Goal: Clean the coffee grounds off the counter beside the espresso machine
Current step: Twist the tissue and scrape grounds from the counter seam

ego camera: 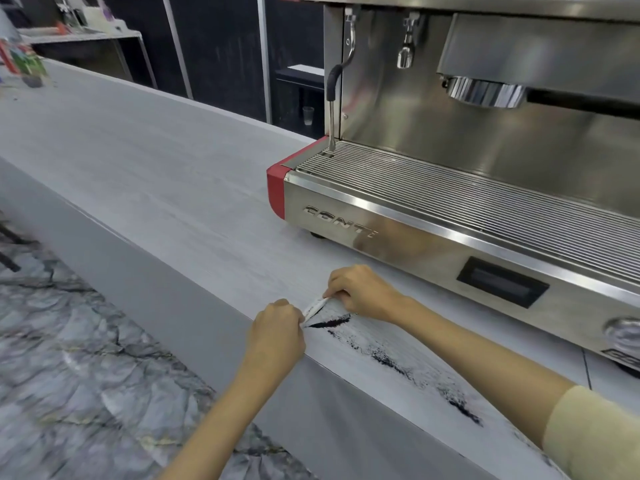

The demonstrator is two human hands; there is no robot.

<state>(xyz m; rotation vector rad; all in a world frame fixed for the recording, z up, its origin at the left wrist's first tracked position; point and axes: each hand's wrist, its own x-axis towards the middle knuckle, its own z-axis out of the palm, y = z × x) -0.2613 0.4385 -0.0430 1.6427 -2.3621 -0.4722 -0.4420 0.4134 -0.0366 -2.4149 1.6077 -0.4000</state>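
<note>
Head view: one pale grey counter point(166, 174), one espresso machine point(467, 202), two bare hands.
Left hand point(277, 332): closed in a loose fist at the counter's near edge, pinching one end of a small white strip point(314, 306).
Right hand point(360, 292): fingers curled, pinching the strip's other end; what the strip is made of is too small to tell.
Coffee grounds point(391, 362): one dark trail on the counter before the machine, starting just under the strip and running right in roughly three denser patches.
Steam wand point(331, 98): one, hanging over the drip grate point(450, 188).
Floor point(69, 358): grey marbled, below the counter edge.
</note>
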